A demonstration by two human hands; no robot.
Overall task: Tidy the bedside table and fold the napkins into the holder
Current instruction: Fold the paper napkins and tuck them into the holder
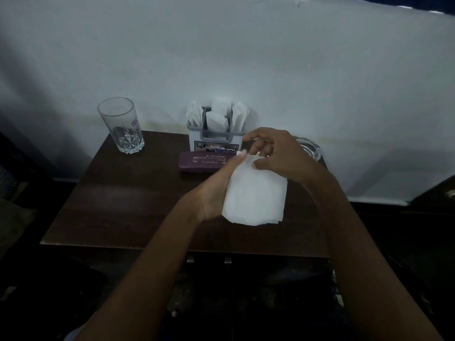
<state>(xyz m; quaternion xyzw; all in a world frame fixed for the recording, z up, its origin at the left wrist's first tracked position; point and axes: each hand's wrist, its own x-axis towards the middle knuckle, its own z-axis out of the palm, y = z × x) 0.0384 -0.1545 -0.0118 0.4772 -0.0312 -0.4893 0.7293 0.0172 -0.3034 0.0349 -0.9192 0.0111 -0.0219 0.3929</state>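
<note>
White paper napkin (pixel 256 193) is held between both my hands, above the front-right area of the dark wooden table (pixel 110 205). My left hand (pixel 214 190) grips its left edge, with the fingers hidden behind the sheet. My right hand (pixel 278 153) pinches the upper edge between thumb and curled fingers. The holder (pixel 214 141) stands rear centre, with stored napkins (pixel 218 119) upright in its compartments. A purple case (pixel 204 161) lies just in front of it. A drinking glass (pixel 121 126) stands rear left. An ashtray (pixel 311 148) sits rear right, partly behind my right hand.
</note>
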